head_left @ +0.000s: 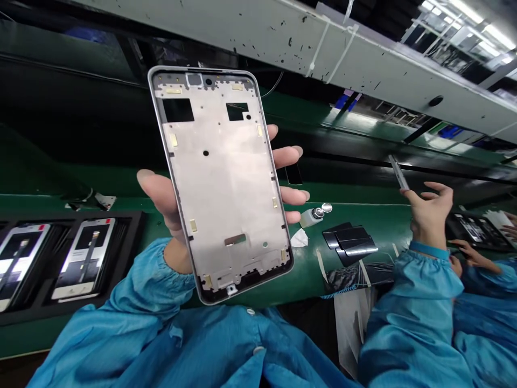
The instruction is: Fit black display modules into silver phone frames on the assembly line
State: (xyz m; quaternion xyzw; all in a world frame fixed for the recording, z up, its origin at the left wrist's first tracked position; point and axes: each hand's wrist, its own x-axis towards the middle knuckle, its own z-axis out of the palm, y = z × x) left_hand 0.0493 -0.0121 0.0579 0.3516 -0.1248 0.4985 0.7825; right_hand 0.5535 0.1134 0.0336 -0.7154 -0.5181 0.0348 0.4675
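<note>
My left hand holds a phone middle frame upright in front of me. The thumb lies along its left edge, and fingers show past the right edge. The frame has a pale metal plate with cut-outs, small yellowish pads and a silver rim. Out to the right, my right hand pinches one end of a thin silver strip-like piece between thumb and finger; its exact kind is unclear. A blue band circles that wrist.
Phones lie in a black tray at left. On the green bench are a pump bottle, a white wipe and dark panels. A co-worker's hand is at far right. A pale beam crosses above.
</note>
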